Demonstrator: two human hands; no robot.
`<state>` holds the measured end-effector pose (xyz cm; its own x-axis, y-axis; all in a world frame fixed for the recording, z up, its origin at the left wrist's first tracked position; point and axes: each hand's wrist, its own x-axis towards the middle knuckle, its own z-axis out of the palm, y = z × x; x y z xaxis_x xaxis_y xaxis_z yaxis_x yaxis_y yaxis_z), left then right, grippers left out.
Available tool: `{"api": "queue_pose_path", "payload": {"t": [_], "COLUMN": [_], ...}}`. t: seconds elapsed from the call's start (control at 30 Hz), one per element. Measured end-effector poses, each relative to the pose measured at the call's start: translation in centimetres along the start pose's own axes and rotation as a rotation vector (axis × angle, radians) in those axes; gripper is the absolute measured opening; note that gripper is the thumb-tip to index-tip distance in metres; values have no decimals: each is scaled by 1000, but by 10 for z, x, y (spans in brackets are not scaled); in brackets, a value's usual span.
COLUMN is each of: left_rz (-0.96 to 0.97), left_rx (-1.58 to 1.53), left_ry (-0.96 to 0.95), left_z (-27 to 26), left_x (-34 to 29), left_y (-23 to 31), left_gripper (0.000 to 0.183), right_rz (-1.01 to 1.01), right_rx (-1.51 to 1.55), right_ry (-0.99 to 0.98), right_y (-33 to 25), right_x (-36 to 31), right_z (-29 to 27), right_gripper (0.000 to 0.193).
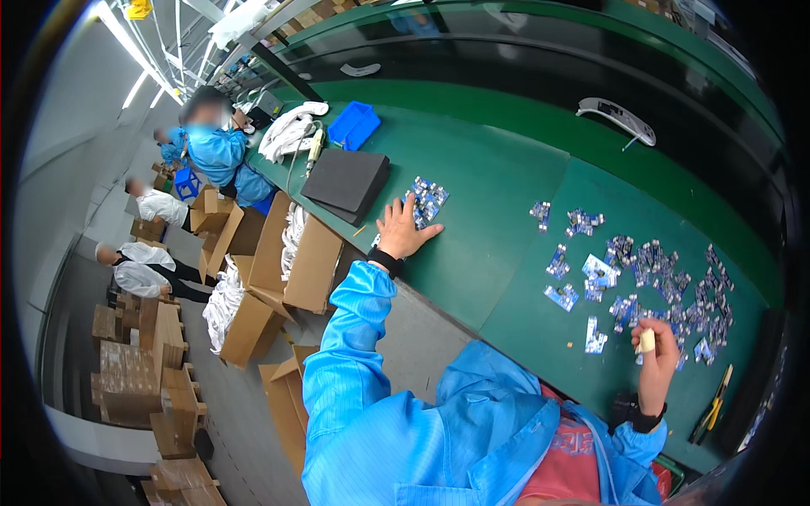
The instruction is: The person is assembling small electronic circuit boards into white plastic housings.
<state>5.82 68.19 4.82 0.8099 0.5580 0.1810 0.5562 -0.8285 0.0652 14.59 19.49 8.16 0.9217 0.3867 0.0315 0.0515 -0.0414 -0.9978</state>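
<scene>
My left hand (400,231) rests with spread fingers at the near edge of a small pile of blue circuit boards (430,201), its fingertips touching or just beside the pile. On the right, my right hand (658,361) is over the near side of a wide scatter of blue circuit boards (666,274). Its fingers are curled in, and a cream-coloured cover (646,340) shows at one digit's tip. Whatever those fingers hold, if anything, is hidden. Single boards, such as a pale blue board (595,336), lie to the left of this hand.
Black foam blocks (346,184), a blue bin (354,126), an electric screwdriver (315,148) and white parts (291,133) occupy the green bench's left end. Yellow-handled pliers (715,409) lie right. A white curved housing (618,120) sits beyond. Cartons (312,261) stand left; co-workers are further off.
</scene>
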Motion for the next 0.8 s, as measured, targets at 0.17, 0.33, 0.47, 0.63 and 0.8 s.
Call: {"api": "queue_pose_path", "payload": {"t": [0.17, 0.33, 0.47, 0.63, 0.8], "left_rz": [68, 347, 622, 814, 549], "left_rx": [-129, -381, -620, -725, -945], "left_ry": [29, 198, 153, 62, 243], "left_z": [-8, -27, -83, -92, -102], "left_x": [0, -16, -64, -101, -116], "left_y": [-17, 29, 88, 143, 137], "left_gripper": [78, 81, 85, 87, 79], "right_rz": [-19, -26, -49, 22, 75], "right_rx": [-17, -80, 72, 38, 102], "right_ry": [-87, -211, -263, -217, -19], "right_y": [-13, -19, -30, -18, 2], "right_x": [-5, -6, 4, 11, 16], "right_z": [29, 61, 98, 105, 95], "right_gripper": [15, 29, 53, 52, 40]}}
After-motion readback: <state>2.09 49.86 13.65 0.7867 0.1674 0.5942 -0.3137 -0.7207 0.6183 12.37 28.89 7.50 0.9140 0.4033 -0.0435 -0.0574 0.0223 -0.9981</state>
